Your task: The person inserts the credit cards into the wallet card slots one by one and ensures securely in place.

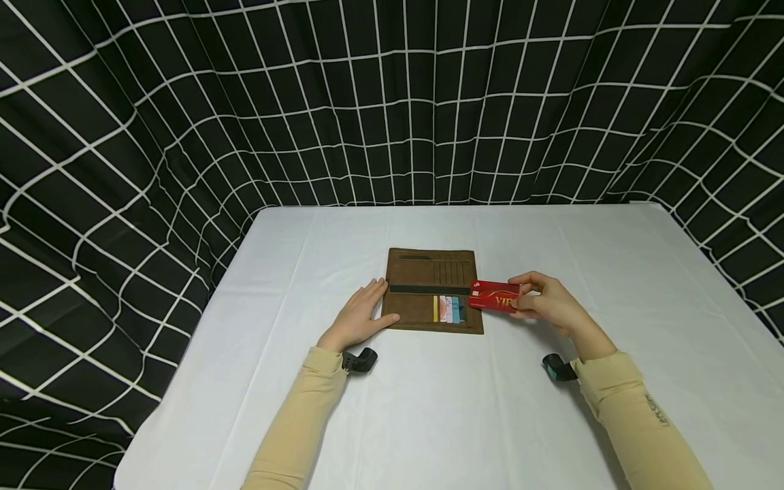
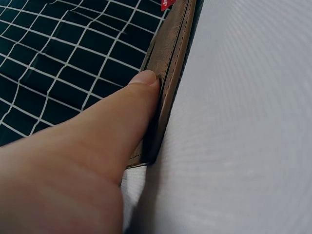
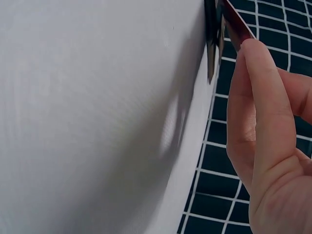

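Observation:
A brown wallet (image 1: 410, 309) lies spread open on the table, with several colourful cards (image 1: 450, 309) showing in slots of its lower half. My left hand (image 1: 358, 314) rests at the wallet's left edge, fingers extended; in the left wrist view the thumb (image 2: 131, 102) presses on the wallet's brown surface (image 2: 168, 44). At the other side my right hand (image 1: 548, 303) pinches a red VIP card (image 1: 493, 295) by its right end. The card's left end overlaps the wallet's right edge. Only a sliver of the red card (image 3: 237, 22) shows in the right wrist view.
A white cloth covers the table (image 1: 429, 415). Black curtains (image 1: 392, 102) with a white grid stand behind it and at both sides. Each wrist wears a small black device, one left (image 1: 361, 361) and one right (image 1: 557, 367).

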The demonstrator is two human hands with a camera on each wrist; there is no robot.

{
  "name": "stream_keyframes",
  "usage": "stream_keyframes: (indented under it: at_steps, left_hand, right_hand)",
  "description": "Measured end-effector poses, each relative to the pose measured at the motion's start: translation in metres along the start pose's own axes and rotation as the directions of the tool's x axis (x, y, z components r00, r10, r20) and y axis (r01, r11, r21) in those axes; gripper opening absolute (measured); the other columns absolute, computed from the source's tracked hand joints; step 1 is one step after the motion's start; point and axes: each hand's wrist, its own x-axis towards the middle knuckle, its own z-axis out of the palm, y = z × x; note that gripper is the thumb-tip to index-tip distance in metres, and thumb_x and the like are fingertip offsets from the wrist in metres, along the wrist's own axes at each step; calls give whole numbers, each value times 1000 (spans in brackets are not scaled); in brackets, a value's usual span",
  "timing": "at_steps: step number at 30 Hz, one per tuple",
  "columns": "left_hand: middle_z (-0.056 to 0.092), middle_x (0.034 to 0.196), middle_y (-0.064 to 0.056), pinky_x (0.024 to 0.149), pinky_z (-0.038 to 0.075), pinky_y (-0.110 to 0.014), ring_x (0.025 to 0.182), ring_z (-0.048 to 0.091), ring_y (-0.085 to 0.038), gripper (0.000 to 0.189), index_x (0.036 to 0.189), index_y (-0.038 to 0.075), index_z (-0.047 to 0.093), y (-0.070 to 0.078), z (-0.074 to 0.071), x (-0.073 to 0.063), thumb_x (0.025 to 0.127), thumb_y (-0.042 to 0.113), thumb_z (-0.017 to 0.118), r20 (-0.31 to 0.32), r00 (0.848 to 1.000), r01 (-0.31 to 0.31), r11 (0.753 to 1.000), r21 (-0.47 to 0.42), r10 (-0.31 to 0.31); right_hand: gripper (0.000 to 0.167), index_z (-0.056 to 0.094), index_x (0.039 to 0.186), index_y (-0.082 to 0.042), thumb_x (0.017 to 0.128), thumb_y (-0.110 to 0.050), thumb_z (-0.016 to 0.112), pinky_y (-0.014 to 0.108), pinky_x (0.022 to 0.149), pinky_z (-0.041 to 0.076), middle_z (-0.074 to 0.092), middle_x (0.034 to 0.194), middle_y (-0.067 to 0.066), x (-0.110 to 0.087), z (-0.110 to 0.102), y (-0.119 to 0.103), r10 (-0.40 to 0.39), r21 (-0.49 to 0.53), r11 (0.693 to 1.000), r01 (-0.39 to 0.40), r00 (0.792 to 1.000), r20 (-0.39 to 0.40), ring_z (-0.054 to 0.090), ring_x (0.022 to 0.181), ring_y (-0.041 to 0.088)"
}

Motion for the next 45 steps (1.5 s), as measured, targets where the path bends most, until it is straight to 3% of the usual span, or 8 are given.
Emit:
stream_keyframes:
  at_steps: [7,18,34,45]
  left_hand:
    - [16,152,-5,111,3,-28,139,7,-14,81,148,7,21,0,0,0,89,57,48,2,1000,4,1000,-4,-4]
    - [18,152,-7,112,5,-30,139,9,-16,82,147,5,23,1,-1,0,89,56,49,-15,1000,-14,1000,-9,14]
    - [18,152,-6,111,5,-29,139,9,-15,81,147,6,23,0,0,-1,89,57,49,-19,1000,-14,1000,2,14]
    - [18,152,-7,111,5,-29,139,9,-15,81,147,6,23,0,0,0,89,57,49,-19,1000,-14,1000,1,14]
  right_hand:
    - [48,38,127,15,81,13,54,36,71,55,40,96,21,1,5,1,-10,-32,999,9,1000,-29,50,98,38]
    - [45,42,122,15,78,14,53,36,69,55,41,92,19,-2,12,-2,-2,-41,999,0,999,-50,57,87,30]
    - [46,39,125,17,82,10,54,36,66,56,44,88,17,-5,15,-2,56,-43,998,-54,997,47,61,72,23]
    - [47,42,125,16,79,11,53,39,68,56,41,89,17,-4,10,-1,89,-59,995,-84,993,79,57,85,28]
